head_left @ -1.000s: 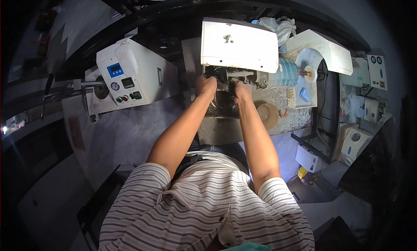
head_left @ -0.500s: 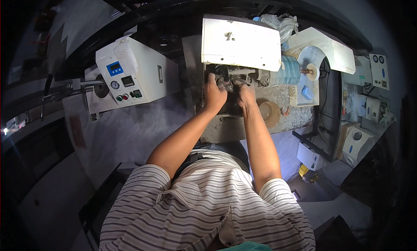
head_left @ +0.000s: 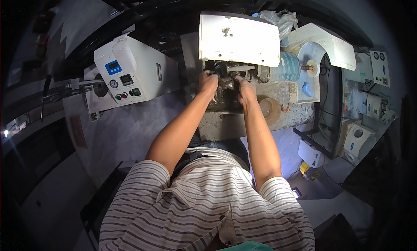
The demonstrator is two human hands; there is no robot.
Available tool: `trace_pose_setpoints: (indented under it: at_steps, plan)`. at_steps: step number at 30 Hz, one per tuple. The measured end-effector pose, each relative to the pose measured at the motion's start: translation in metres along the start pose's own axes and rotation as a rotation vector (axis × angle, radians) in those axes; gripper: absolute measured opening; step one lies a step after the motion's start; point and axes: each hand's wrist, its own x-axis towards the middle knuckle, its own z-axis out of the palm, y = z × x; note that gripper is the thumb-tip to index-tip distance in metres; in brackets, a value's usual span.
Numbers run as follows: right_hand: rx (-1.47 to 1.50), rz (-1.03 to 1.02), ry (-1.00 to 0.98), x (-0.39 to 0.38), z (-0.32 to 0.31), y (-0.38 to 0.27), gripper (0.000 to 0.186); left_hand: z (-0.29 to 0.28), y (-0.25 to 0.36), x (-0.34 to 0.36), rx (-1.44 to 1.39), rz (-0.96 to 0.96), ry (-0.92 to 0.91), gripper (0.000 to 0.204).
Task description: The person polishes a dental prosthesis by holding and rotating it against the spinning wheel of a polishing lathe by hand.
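Both hands reach in below a white box-like cover (head_left: 239, 38), over a dark, muddy wet trough (head_left: 226, 104). My left hand (head_left: 209, 83) is at the trough's left side, its fingers curled toward a dark, wet part. Whatever those fingers hold is hidden. To the right, my right hand (head_left: 246, 89) has its thumb and fingers pinched together near a pale horizontal shaft (head_left: 241, 68). Any thing in that pinch is too small and dark to name. Grey slurry coats the fingertips.
A round tan bowl (head_left: 270, 110) stands right of my right hand. Beyond it lies a blue-tinted clear plastic jug (head_left: 286, 67) on its side, near a white wheel housing (head_left: 325, 46). A white control box (head_left: 139, 73) with gauges and buttons stands at the left.
My left hand has moved left, away from my right hand, and more of the dark trough shows between them. The right hand stays nearly in place.
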Motion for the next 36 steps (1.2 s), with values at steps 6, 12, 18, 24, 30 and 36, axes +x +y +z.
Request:
trace_pose_setpoints:
  at_steps: [6, 12, 18, 24, 30, 36]
  plan:
    - [-0.689, -0.406, 0.100, -0.054, 0.016, -0.036, 0.023, -0.005, -0.015, -0.001, -0.151, -0.107, -0.258, 0.020]
    - [-0.724, -0.587, 0.198, -0.067, 0.027, -0.029, 0.025, -0.003, -0.028, 0.009, -0.182, -0.094, -0.267, 0.032]
    - [-0.815, -0.830, 0.144, -0.076, 0.014, -0.020, 0.026, 0.003, -0.036, -0.009, -0.336, -0.051, -0.353, 0.036]
    - [-0.690, -0.550, 0.174, -0.068, 0.028, -0.021, 0.023, -0.005, -0.019, 0.005, 0.056, 0.008, -0.120, 0.024]
    - [-1.199, -0.621, 0.042, -0.041, -0.011, 0.021, 0.050, -0.037, -0.021, -0.022, 0.212, 0.184, -0.326, 0.045]
    - [-1.596, -0.557, -0.266, -0.084, -0.009, 0.035, 0.054, -0.053, -0.020, -0.027, -0.239, 0.121, -0.457, 0.048]
